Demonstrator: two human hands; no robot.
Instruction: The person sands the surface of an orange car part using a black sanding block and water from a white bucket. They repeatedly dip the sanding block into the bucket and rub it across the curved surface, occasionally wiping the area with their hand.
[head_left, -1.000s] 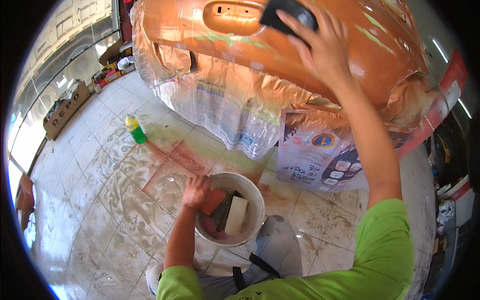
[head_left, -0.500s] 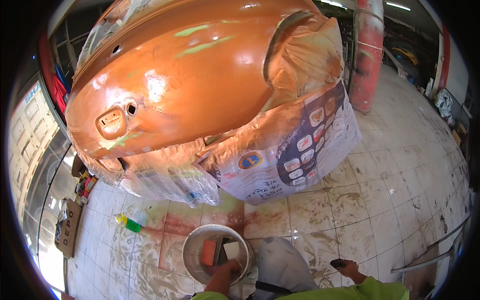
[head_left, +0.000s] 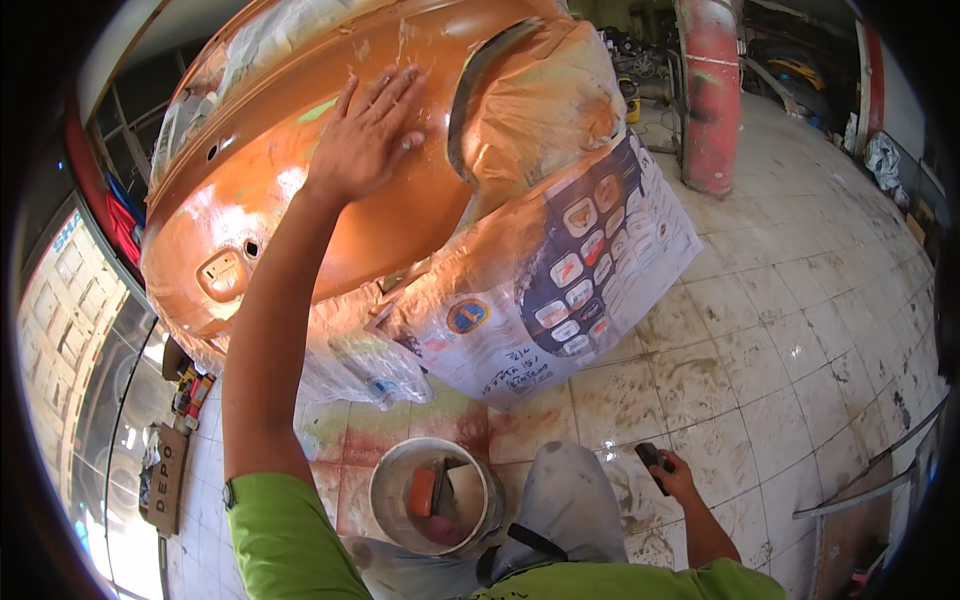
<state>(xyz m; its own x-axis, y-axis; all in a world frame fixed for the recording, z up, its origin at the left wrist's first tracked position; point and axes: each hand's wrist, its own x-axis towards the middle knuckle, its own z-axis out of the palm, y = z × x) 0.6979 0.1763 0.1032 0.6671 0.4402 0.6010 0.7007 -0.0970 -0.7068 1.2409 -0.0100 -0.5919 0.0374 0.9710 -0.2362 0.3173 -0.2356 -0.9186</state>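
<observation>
My left hand (head_left: 365,140) is stretched out over the orange car body panel (head_left: 400,220), fingers extended and apart, holding nothing visible. Whether the palm presses on the paint I cannot tell. Pale wet-looking streaks show just above the fingertips. Low on the right, my right hand (head_left: 676,472) is closed around a small dark block (head_left: 655,468), well away from the panel. Between my left arm and my knee stands a round bucket (head_left: 378,500). It holds an orange-red block (head_left: 422,492), a whitish piece (head_left: 466,486) and a pinkish lump (head_left: 441,530).
Painted-over masking paper (head_left: 545,120) and a printed sheet (head_left: 620,250) hang along the panel's lower and right sides. A red pillar (head_left: 709,110) stands beyond. Near the left wall sits a cardboard box (head_left: 166,480). A metal frame (head_left: 860,490) is at the right edge.
My left hand has come up out of the bucket and reached onto the orange panel. My right hand, still with the dark block, has shifted slightly up and left. The view has turned a little.
</observation>
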